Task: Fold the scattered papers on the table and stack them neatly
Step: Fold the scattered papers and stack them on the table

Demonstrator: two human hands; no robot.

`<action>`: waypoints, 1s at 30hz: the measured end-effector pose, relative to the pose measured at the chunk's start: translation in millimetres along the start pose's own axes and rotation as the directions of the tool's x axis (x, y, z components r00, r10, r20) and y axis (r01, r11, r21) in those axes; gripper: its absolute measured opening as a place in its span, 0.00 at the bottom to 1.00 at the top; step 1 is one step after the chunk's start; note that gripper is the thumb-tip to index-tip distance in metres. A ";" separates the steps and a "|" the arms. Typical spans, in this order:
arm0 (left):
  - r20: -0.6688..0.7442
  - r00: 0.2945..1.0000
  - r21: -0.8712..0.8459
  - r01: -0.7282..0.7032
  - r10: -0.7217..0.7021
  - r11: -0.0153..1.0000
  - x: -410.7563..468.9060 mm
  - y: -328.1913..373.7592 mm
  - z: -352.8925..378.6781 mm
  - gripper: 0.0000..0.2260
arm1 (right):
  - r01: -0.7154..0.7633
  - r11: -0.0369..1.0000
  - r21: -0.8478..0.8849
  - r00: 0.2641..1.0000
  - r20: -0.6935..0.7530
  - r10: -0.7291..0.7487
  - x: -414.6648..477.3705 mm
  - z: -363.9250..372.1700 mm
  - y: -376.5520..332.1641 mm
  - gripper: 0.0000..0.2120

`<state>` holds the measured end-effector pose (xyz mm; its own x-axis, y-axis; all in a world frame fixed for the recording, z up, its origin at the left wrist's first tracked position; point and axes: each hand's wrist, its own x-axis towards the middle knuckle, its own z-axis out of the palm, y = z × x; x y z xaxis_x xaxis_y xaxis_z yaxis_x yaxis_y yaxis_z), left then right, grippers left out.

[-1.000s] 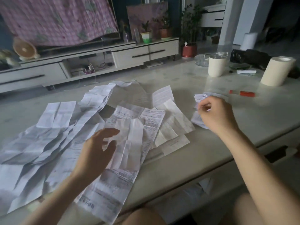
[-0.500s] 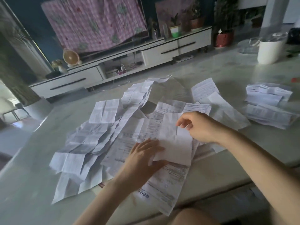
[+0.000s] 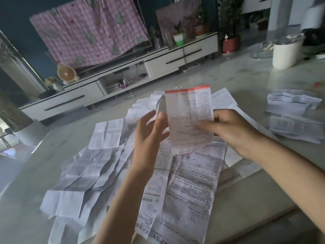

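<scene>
Evidently early: the right hand (image 3: 233, 131) holds a red-edged sheet (image 3: 190, 110), the left hand (image 3: 149, 131) spread open beside it; a folded stack (image 3: 293, 115) lies right of them, many unfolded papers (image 3: 98, 164) beneath.

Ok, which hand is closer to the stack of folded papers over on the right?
Right. The right hand, holding the red-edged sheet, is just left of the folded stack and not touching it. The left hand is farther left, on the other side of that sheet.
</scene>
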<state>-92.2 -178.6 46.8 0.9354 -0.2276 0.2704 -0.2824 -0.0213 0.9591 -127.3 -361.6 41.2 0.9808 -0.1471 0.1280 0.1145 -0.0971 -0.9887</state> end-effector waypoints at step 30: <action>0.136 0.923 -0.241 0.384 -0.361 0.891 -11.1 -21.8 -4.4 0.13 | -0.109 0.993 0.036 0.994 0.038 0.107 8.0 9.5 20.3 0.15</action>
<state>-95.5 -171.3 23.3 0.9360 -0.3351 -0.1079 0.1589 0.1286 0.9789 -115.7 -355.4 21.4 0.9927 -0.1191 0.0182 0.0129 -0.0452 -0.9989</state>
